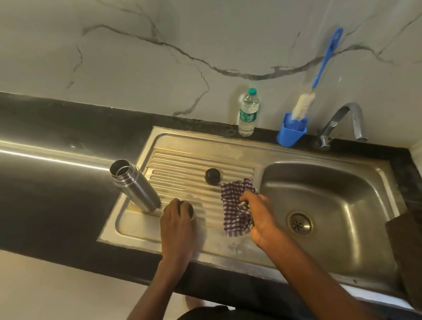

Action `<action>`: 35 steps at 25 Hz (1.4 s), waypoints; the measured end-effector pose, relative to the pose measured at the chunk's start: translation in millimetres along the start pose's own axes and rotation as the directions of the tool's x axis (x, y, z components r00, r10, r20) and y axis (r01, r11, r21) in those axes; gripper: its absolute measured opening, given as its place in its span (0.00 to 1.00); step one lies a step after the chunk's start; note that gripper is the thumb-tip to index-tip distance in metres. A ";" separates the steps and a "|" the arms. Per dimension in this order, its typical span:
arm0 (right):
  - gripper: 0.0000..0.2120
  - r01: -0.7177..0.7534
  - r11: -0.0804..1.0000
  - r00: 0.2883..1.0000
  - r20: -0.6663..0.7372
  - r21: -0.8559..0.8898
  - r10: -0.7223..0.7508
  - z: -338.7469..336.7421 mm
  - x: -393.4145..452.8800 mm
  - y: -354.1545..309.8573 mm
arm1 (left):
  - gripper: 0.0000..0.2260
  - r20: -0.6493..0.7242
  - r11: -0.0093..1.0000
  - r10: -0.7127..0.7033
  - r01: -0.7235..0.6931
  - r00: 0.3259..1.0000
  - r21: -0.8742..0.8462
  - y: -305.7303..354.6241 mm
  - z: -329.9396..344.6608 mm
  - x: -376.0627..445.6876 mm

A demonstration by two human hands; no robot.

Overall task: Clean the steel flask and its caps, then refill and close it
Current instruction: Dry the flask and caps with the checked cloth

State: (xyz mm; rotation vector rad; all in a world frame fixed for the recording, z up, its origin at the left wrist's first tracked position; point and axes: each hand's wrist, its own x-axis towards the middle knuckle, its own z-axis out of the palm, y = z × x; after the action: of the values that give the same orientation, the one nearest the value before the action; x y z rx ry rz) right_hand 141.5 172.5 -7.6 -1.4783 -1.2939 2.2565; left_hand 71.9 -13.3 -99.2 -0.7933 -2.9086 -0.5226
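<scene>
Flask (133,185) left on drainboard (181,166), cap (212,176) right of it, basin (328,203) beyond

The flask (133,185) is seen to be brushed steel with a soft sheen, its cap off. The sink (328,203) and its ribbed draining board (196,175) are dull stainless steel, marked with brownish staining. The tabletop (49,191) is polished black stone. The cloth (236,207) is woven and checked. A dark matt cap (212,176) is noted. The bottle (248,112) is clear plastic; the tap (343,122) is chromed and glossy.
</scene>
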 end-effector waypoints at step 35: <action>0.26 -0.187 0.949 0.955 0.274 0.254 0.114 -55.0 40.1 -16.8 | 0.36 0.407 0.937 -0.009 0.149 0.913 -0.314 39.3 7.2 148.3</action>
State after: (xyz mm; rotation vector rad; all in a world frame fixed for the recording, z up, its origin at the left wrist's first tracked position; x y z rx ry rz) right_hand 160.3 236.1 -30.4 -1.2583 -0.8902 2.6714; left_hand -36.1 91.8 -69.5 -0.9164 -3.2862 -1.0047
